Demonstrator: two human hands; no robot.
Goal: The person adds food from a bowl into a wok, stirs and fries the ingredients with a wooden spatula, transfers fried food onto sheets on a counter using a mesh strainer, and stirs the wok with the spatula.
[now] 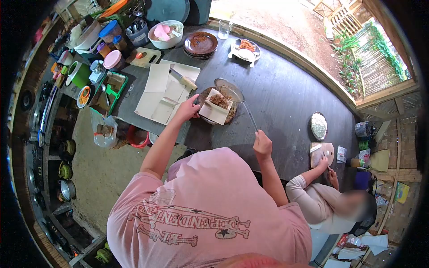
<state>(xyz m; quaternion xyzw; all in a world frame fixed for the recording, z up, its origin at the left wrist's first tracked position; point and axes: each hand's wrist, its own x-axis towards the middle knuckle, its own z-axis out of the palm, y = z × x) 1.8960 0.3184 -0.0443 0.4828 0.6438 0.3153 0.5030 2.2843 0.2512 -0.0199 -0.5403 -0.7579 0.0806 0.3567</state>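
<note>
The half-curled left hand [193,107] apparently pinches an open white cardboard box [213,113] over a round brown bowl [232,115], presumably containing spills; the right hand [262,145] closes round a long-handled metal skimmer [250,116].

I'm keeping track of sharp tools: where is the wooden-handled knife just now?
In the head view, the wooden-handled knife lies left of centre on the pale sheets, just beyond the person's left hand.

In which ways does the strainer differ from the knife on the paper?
The strainer has a wide, round head; the knife has a narrow blade. The strainer is held in the right hand, while the knife lies on the paper. Both have a handle.
</note>
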